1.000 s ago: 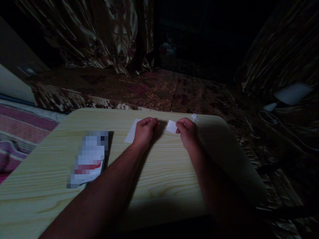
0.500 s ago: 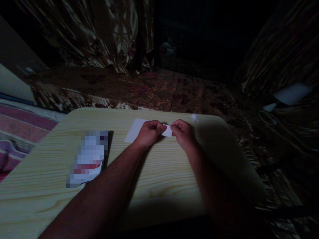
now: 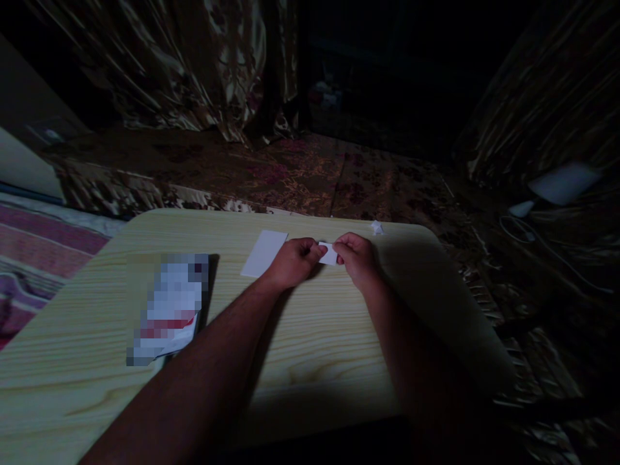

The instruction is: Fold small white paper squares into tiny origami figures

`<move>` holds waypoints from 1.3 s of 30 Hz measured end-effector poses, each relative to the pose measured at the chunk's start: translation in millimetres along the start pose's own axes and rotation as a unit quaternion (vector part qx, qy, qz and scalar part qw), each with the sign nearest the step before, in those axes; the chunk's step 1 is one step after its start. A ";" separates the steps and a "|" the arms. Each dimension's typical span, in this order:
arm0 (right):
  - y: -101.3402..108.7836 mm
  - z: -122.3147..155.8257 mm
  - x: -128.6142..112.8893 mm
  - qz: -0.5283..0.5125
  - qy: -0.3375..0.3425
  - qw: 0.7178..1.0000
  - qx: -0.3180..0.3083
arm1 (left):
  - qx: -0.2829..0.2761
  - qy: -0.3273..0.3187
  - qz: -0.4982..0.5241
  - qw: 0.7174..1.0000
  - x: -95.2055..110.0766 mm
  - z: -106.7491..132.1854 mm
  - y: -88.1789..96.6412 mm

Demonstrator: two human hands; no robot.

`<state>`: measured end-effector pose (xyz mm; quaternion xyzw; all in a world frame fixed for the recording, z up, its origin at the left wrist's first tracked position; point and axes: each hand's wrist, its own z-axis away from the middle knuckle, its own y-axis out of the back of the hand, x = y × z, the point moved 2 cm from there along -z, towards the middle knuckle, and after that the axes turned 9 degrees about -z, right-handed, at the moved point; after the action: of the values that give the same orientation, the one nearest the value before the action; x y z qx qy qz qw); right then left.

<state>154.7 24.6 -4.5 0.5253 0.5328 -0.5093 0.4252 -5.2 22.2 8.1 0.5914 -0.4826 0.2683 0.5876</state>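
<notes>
Between my hands is a small white piece of paper (image 3: 328,254), flat and roughly rectangular, held just over the table. My left hand (image 3: 296,261) pinches its left edge, thumb on top. At its right edge, my right hand (image 3: 357,256) grips it between thumb and curled fingers. A larger white sheet of paper (image 3: 264,253) lies left of my left hand, its right side partly covered by that hand. Beyond my right hand, close to the table's far edge, sits a small white paper star (image 3: 377,227).
The pale wood-grain table (image 3: 310,361) has rounded far corners. On its left lies a pixelated white and red item (image 3: 172,303). Behind stands a seat with patterned cloth (image 3: 290,168). A white lamp-like object (image 3: 564,183) with a cord is in the dim right side.
My left hand has shifted slightly right and down, uncovering more of the larger sheet. The small paper stays in both hands, moved very slightly right.
</notes>
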 end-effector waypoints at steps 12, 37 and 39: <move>0.1 -0.1 -2.8 -0.010 -0.010 1.000 -0.003 | -0.032 -0.007 -0.020 0.999 4.2 1.0 0.1; -3.5 -0.6 1.0 -0.023 -0.001 0.999 -0.024 | 0.086 0.048 0.109 0.989 -9.3 -3.3 -1.1; -5.7 1.5 1.7 0.015 -0.004 0.998 -0.057 | 0.104 0.052 0.138 0.984 -11.8 -4.5 -0.7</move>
<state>148.7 23.7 -5.8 0.5059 0.5512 -0.4742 0.4641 -8.0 29.4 -1.9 0.5619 -0.4978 0.4262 0.5047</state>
